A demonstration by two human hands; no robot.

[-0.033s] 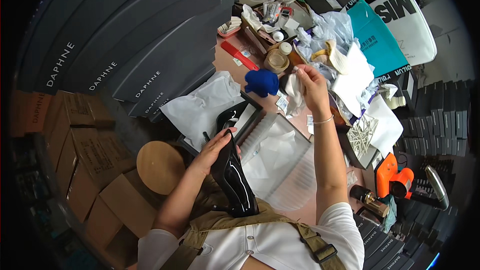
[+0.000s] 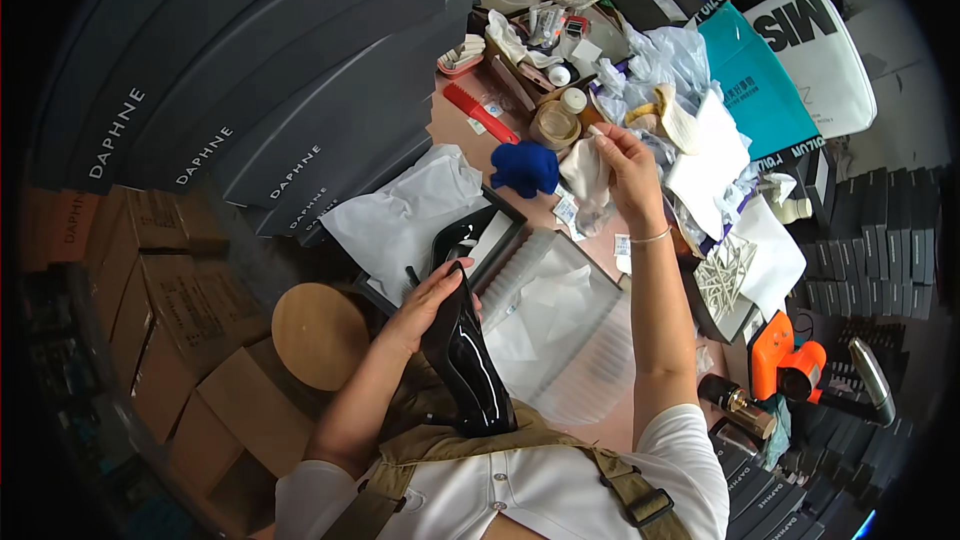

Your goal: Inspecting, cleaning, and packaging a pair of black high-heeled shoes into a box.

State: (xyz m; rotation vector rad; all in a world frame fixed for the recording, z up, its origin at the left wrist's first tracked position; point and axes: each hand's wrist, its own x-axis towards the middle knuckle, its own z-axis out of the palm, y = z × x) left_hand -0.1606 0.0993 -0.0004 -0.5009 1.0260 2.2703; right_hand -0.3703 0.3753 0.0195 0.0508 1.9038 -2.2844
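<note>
A glossy black high-heeled shoe [image 2: 468, 370] is gripped by my left hand [image 2: 428, 308], its fingers wrapped round the upper end. The lower end of the shoe lies close against my apron. Just beyond that hand, another black heeled shoe [image 2: 452, 237] lies in an open dark shoebox [image 2: 508, 225] with white tissue paper [image 2: 405, 202]. Over the table my right hand [image 2: 630, 172] pinches a whitish cloth [image 2: 588, 175] by its top, and the cloth hangs down. Next to it sits a crumpled blue cloth [image 2: 524, 168]. Whether the cloth's lower end touches the table I cannot tell.
Tall stacks of dark shoeboxes [image 2: 300, 70] rise at the left, above cardboard cartons [image 2: 190, 310] and a round wooden stool [image 2: 320, 335]. Translucent plastic sheets [image 2: 590, 370] cover the near table. A red comb [image 2: 478, 112], jars and an orange heat gun [image 2: 800, 370] lie around.
The whitish cloth under my right hand has shifted slightly left and shows more of itself. My left hand keeps its hold on the shoe.
</note>
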